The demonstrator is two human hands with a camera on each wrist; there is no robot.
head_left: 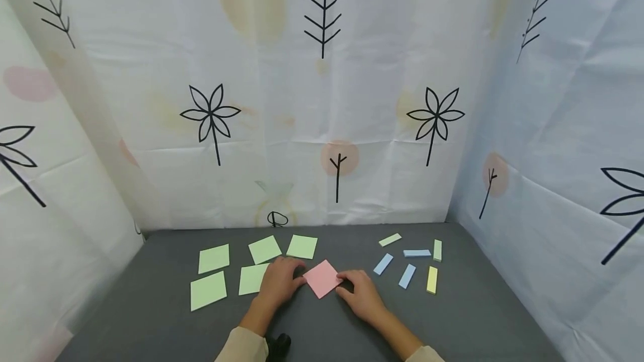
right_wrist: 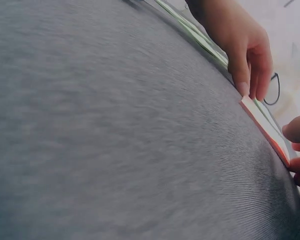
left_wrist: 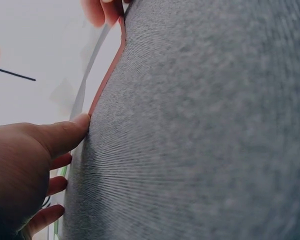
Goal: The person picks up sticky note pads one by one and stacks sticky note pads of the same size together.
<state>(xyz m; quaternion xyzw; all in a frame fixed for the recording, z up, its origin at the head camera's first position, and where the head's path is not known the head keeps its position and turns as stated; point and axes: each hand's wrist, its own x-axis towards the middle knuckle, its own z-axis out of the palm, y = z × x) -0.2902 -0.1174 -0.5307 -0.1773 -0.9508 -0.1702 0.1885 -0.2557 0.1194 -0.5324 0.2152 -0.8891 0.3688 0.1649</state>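
Observation:
A square pink sticky note pad (head_left: 322,279) lies on the grey table with one corner toward the person. My left hand (head_left: 282,282) pinches its left corner, and my right hand (head_left: 361,295) holds the opposite corner between thumb and fingers. From the left wrist, the left hand's thumb (left_wrist: 65,134) meets the pad's thin pink edge (left_wrist: 106,77). Both hands show around the pad (right_wrist: 266,131) in the right wrist view. Partly behind the left hand lies a green sticky note pad (head_left: 250,280).
More green square pads (head_left: 208,290) are spread on the left and behind. Narrow strip pads lie on the right: blue (head_left: 407,276), green (head_left: 437,250) and yellow (head_left: 431,280). A patterned white curtain (head_left: 302,183) surrounds the table (head_left: 478,317). Something black (head_left: 279,346) sits by the left sleeve.

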